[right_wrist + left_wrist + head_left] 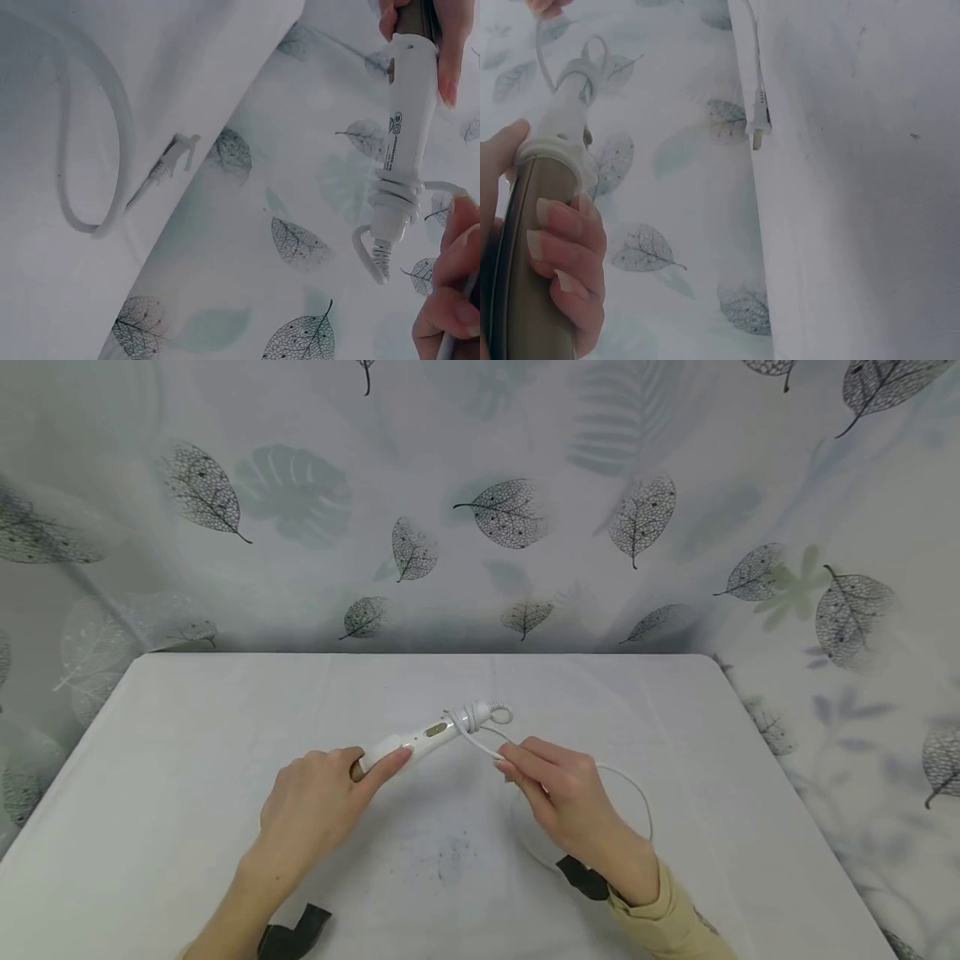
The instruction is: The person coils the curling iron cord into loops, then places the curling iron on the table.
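Note:
A white curling iron (pixel 427 737) with a brown barrel (pixel 544 247) is held above the table, tilted up to the right. My left hand (pixel 311 802) grips it by the barrel, its thumb reaching onto the white handle. Several turns of white cord (pixel 397 191) are wound round the handle's end. With thumb and fingers, my right hand (pixel 570 793) pinches the cord just right of those turns. From there the cord loops loosely down past the right wrist. Its two-prong plug (pixel 759 124) lies on the table near an edge in the left wrist view.
A white cloth covers the table (pixel 225 710); dark specks mark it between the arms. Leaf-patterned fabric (pixel 510 585) hangs behind and at the sides. Black straps (pixel 583 878) show by both wrists.

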`<state>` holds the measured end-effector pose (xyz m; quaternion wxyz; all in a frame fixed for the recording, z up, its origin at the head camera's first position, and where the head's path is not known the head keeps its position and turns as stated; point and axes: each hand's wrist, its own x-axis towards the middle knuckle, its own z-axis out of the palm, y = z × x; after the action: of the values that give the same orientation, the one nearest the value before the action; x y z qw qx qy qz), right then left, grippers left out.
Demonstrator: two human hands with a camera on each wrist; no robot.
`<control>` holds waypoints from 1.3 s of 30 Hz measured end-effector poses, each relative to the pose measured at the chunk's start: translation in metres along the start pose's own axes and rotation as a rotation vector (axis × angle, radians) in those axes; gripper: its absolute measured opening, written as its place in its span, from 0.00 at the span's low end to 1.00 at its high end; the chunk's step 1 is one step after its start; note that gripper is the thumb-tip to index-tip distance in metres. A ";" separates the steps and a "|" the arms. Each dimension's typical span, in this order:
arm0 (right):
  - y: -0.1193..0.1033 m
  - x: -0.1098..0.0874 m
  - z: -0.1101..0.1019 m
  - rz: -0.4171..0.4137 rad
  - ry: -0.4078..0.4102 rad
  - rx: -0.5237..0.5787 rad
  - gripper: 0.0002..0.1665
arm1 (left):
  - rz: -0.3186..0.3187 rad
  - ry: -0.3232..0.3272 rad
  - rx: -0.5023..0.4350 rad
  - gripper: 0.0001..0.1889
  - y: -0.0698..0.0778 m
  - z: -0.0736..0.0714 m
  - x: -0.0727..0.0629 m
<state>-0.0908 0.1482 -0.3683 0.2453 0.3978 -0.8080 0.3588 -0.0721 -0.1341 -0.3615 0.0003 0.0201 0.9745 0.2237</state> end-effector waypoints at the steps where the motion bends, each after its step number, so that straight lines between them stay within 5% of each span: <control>1: 0.000 0.000 0.000 0.023 -0.001 -0.004 0.08 | 0.004 0.015 0.001 0.38 0.000 -0.001 0.000; 11: 0.000 -0.003 0.000 0.171 0.047 -0.096 0.08 | 0.044 0.136 0.016 0.35 -0.005 -0.004 0.004; 19: 0.002 -0.006 -0.002 0.330 -0.102 -0.117 0.08 | 0.097 0.213 0.005 0.31 -0.005 -0.008 0.003; 26: 0.005 -0.006 0.000 0.357 -0.132 -0.133 0.13 | 0.176 0.259 0.024 0.28 -0.004 -0.006 0.002; 32: 0.007 -0.006 0.002 0.336 -0.135 -0.150 0.13 | 0.178 0.277 -0.008 0.27 -0.005 -0.005 0.001; 39: 0.006 -0.005 0.003 0.413 -0.107 -0.224 0.23 | 0.208 0.312 -0.030 0.26 -0.006 -0.002 0.003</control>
<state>-0.0931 0.1509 -0.3759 0.1661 0.2127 -0.9188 0.2880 -0.0752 -0.1401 -0.3622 -0.1735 0.0859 0.9519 0.2375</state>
